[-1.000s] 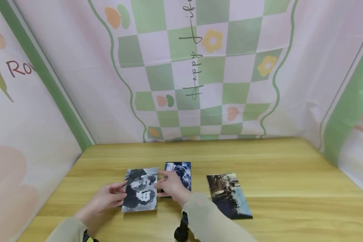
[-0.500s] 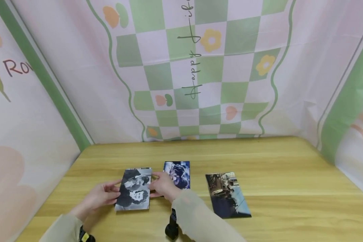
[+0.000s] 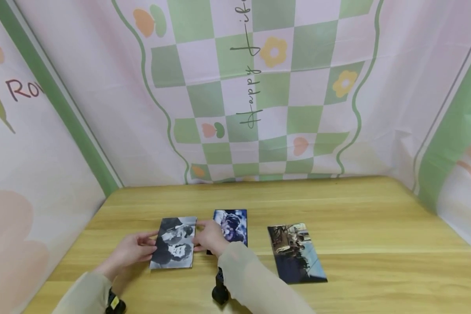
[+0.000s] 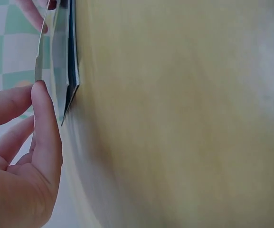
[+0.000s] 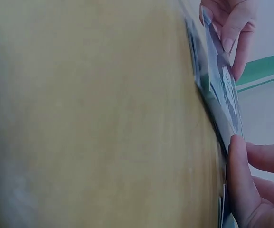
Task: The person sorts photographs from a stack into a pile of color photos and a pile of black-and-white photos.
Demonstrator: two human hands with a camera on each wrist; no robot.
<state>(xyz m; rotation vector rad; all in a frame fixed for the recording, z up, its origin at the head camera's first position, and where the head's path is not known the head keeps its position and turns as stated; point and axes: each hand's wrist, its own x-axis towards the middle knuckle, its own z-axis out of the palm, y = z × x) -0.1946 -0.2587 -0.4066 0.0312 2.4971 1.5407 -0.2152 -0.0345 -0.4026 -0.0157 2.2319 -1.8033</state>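
Observation:
A black-and-white photo card point(image 3: 173, 244) showing two people is held level at the left of the table. My left hand point(image 3: 130, 252) pinches its left edge between thumb and fingers; my right hand point(image 3: 212, 238) pinches its right edge. In the left wrist view, other cards point(image 4: 72, 66) lie just under the held one, with a gap between. The right wrist view shows the same gap beside the right thumb. A blue-toned photo card point(image 3: 238, 224) lies partly behind my right hand. Farther right is a coloured photo card point(image 3: 298, 255), flat on the table.
The wooden table point(image 3: 361, 226) extends to the right and toward the back. A patterned cloth point(image 3: 274, 96) with checks and flowers hangs behind it and at both sides. Black wrist cameras point(image 3: 220, 291) sit below both sleeves.
Both hands have shifted the black-and-white card slightly left, over the cards beneath, which now no longer show in the head view. The other two cards stay in place.

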